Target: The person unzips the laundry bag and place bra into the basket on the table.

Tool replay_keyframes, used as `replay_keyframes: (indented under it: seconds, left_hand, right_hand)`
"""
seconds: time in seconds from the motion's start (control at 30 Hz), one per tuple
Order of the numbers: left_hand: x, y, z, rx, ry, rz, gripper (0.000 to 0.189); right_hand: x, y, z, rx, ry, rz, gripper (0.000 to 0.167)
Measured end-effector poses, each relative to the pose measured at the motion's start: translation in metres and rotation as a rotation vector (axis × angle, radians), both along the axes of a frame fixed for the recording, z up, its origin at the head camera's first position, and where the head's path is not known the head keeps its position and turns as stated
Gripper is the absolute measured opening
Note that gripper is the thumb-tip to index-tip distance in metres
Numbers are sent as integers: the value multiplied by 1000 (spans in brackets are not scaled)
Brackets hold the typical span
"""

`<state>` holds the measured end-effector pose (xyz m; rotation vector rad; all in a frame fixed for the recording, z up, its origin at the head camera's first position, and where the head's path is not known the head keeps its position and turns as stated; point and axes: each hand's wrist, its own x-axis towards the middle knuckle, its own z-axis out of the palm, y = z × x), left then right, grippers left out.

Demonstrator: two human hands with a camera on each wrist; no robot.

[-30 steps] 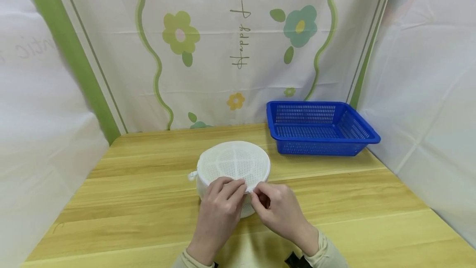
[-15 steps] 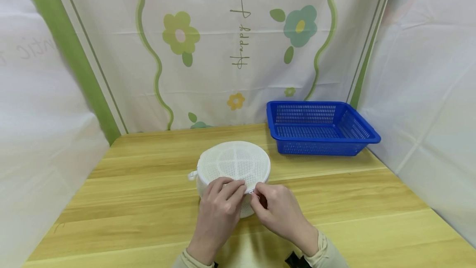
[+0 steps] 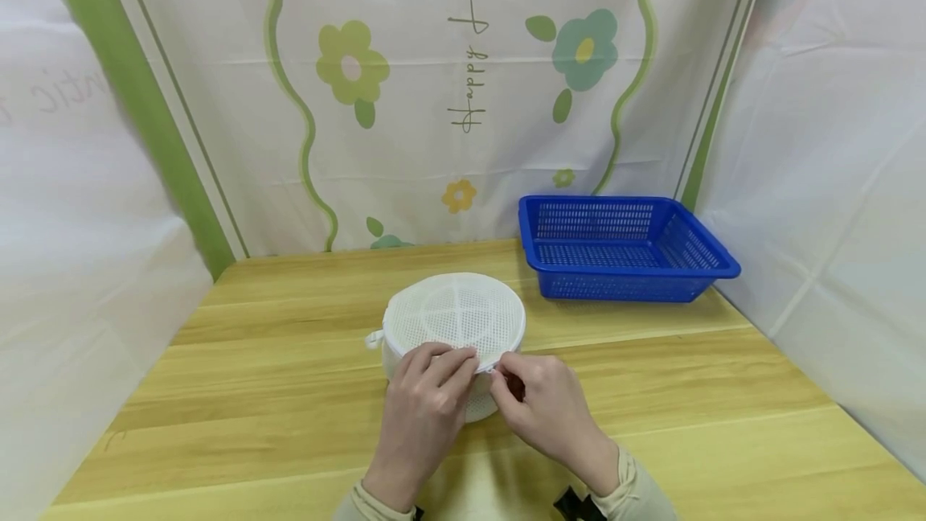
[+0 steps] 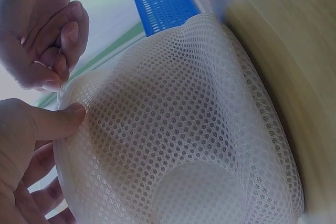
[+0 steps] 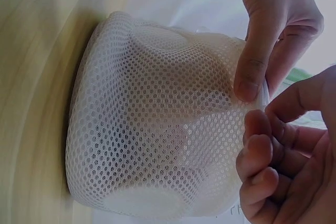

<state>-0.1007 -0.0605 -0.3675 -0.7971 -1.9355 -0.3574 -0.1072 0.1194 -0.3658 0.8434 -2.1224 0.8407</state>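
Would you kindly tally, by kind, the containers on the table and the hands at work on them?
White mesh bag: 1
Blue basket: 1
Hands: 2, the left hand and the right hand
Total: 4

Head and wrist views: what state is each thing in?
White mesh laundry bag: upright on the table, top panel over it; how far zipped, cannot tell.
Blue plastic basket: upright, open-topped.
Left hand: gripping the bag's rim.
Right hand: pinching at the rim.
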Motion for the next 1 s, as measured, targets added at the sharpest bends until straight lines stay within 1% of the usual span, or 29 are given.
replay_keyframes:
  seconds: [0.17,0.3,0.43,0.6,0.73,1.0]
  left_hand:
    - [0,0,0,15,8,-2,22]
    - [1,0,0,22,7,3,22]
    - [2,2,-1,37,-2,-10,20]
    - [4,4,-1,46,0,-49,23]
    - [5,5,0,44,-2,-55,26]
    - [5,5,0,44,-19,-52,27]
  right_hand:
    - [-1,3,1,-21,-2,-18,31]
    - [-2,4,0,-25,-4,-6,31]
    - [-3,4,-2,-28,21,37,28]
    - [-2,4,-3,-35,41,112,21]
    - [-1,4,-3,-39,49,146,20]
    - [0,4,-2,-45,53,135,19]
